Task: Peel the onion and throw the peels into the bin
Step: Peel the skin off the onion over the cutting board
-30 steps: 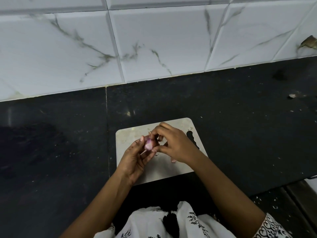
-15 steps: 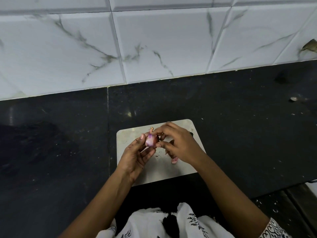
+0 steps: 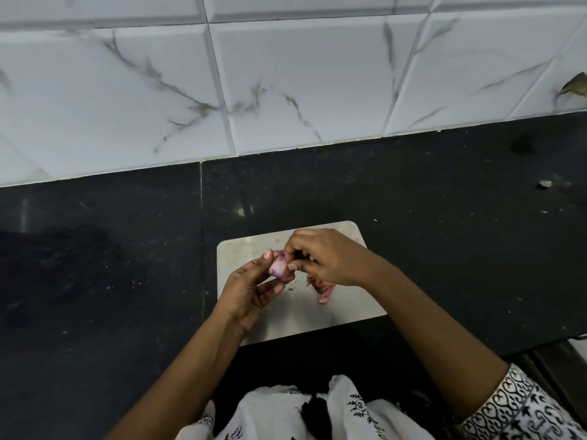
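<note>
Onion [image 3: 279,266], small and pinkish with a purple blotch near its top, sits between the two hands, raised just above a pale cutting board [image 3: 241,258]. From the head view, the left hand [image 3: 246,290] comes up from below and cradles it, thumb tip pressed against the onion's left side and the curled fingers supporting it from underneath. The right hand [image 3: 327,258] closes in from the other side, knuckles up and fingers bent tight, its fingertips pinching the onion's right edge; whether they grip flesh or a flap of skin is hard to tell. Just under the right hand's heel, a small heap of pink peels [image 3: 324,289] lies on the board, with a few tiny scraps scattered beside it, below the onion. The board rests on a dark speckled countertop [image 3: 444,217] that spreads out on both sides of the hands. Beyond the hands, a wall of white marble-veined tiles [image 3: 301,84] rises from the counter's far edge. The right forearm ends in a black-and-white patterned sleeve [image 3: 521,408], and white printed cloth [image 3: 279,411] shows between the two forearms.
</note>
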Motion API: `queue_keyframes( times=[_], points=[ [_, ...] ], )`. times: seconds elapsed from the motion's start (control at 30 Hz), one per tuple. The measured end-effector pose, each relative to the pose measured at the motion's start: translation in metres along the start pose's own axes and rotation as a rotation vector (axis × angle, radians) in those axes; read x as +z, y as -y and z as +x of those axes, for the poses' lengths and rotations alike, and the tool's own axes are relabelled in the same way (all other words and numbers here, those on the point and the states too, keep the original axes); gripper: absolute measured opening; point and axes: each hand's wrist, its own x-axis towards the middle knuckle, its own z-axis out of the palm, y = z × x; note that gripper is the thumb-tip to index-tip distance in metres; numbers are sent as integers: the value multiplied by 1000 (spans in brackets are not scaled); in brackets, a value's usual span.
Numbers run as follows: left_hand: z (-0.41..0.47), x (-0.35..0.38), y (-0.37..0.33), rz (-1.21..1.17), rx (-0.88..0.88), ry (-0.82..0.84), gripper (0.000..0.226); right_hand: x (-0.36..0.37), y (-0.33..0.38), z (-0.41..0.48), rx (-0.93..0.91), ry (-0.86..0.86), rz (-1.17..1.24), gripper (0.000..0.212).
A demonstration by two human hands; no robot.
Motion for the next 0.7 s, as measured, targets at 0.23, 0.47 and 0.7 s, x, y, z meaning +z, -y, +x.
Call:
queue_keyframes(
  times=[0.23, 0.47, 0.7],
  points=[
    [2, 4, 1, -148, -91, -30, 38, 5, -7, -10, 22, 41, -25, 7],
    [6, -3, -4, -261, -161, -17, 48, 19, -27, -22, 243, -79, -104, 11],
    [6, -1, -3, -388, -204, -23, 44, 31, -22, -22, 327, -105, -62, 25]
  ],
)
